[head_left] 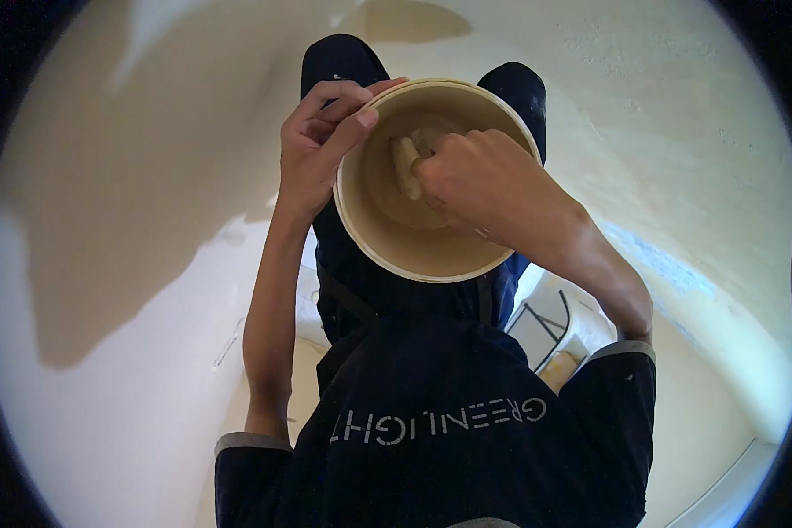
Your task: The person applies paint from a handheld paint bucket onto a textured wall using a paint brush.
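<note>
A round off-white bucket (414, 255) is held in front of my lap, its open mouth facing up at me. My left hand (326, 145) grips the bucket's rim at the upper left, thumb on the near side of the edge. Reaching down inside, my right hand (480, 180) is closed with its knuckles up. From its fingers sticks out a pale oblong piece (407, 167), whose kind I cannot make out. The bucket's inside looks beige and smeared; its bottom is partly hidden by the right hand.
Pale walls (678, 132) curve around me, with a large shadow (132, 220) on the left. My dark knees (343, 62) stick out beyond the bucket. Below my right arm stands a white object with a dark wire-like frame (550, 317), partly covered by my clothes.
</note>
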`<state>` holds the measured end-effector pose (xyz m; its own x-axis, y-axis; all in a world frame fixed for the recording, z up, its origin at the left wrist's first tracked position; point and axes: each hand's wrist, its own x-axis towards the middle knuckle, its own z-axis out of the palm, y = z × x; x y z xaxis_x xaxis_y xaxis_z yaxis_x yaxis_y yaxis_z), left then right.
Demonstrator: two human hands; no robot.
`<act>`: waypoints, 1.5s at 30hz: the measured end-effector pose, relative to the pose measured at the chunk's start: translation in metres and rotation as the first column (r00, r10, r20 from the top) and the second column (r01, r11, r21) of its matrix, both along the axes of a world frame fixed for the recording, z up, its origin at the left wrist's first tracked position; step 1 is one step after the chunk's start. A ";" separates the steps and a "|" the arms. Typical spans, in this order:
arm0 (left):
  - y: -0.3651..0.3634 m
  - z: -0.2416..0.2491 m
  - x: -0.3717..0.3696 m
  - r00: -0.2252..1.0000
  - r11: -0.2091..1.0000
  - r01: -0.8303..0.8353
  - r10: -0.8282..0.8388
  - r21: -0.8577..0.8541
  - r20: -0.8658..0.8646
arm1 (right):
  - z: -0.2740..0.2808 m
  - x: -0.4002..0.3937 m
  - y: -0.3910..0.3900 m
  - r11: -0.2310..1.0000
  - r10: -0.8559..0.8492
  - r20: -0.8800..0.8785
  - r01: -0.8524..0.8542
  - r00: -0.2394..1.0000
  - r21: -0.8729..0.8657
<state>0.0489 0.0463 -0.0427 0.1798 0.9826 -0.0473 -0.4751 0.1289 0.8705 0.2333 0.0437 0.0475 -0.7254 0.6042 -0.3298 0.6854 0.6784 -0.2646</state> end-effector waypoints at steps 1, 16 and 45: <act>0.002 0.001 0.001 1.000 1.000 0.010 -0.010 0.002 0.006 | 0.001 -0.001 0.002 1.000 0.017 0.006 -0.017 1.000 -0.003; 0.014 0.005 0.019 0.998 0.997 0.053 -0.052 0.047 -0.025 | -0.008 -0.007 0.019 0.993 0.117 -0.013 -0.117 0.993 -0.002; 0.013 0.004 0.019 0.997 0.997 0.072 -0.073 -0.025 -0.030 | -0.028 0.159 -0.074 0.395 -0.918 -0.380 0.313 0.109 -0.864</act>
